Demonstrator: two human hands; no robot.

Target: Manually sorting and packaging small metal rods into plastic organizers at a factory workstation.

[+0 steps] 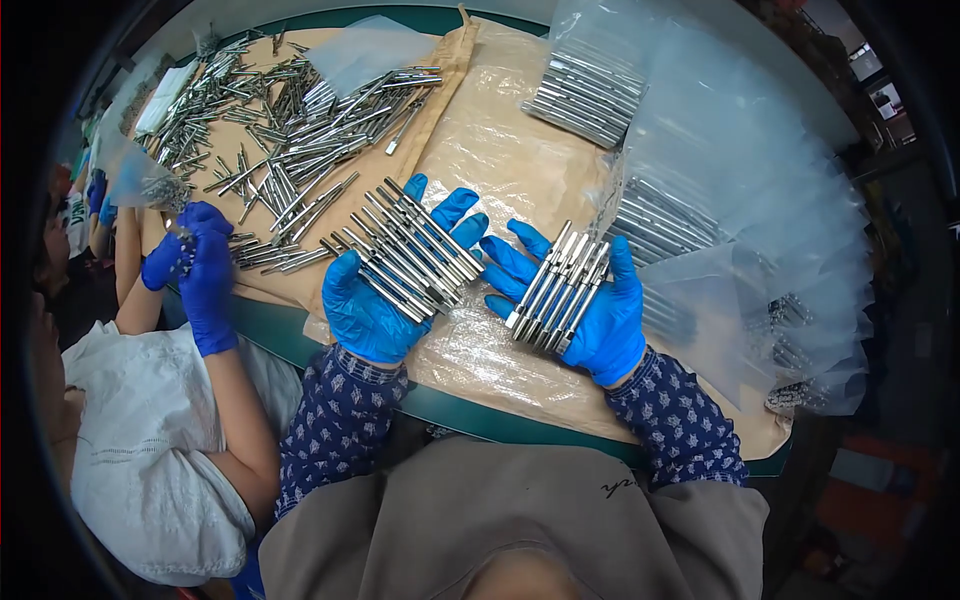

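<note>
My left hand (pixel 372 322), in a blue glove, is turned palm up and holds a fanned row of shiny steel rods (pixel 418 252) with stepped ends. Its thumb lies at their near side, and the fingertips show beyond them. Close by on the right, my right hand (pixel 616 325), gloved alike, cradles a smaller bundle of similar rods (pixel 562 285) between thumb and fingers. Both bundles are over the clear plastic sheet (pixel 480 345) on the table. Beyond my left hand lies a large loose pile of steel rods (pixel 330 125) on brown paper.
Clear bags filled with rods (pixel 590 95) lie at the far right, with more filled bags (pixel 665 215) nearer. Overlapping clear bags (pixel 760 150) hang along the right edge. At left, a co-worker's purple-gloved hand (pixel 208 280) holds small parts. An empty-looking bag (pixel 370 50) covers part of the pile.
</note>
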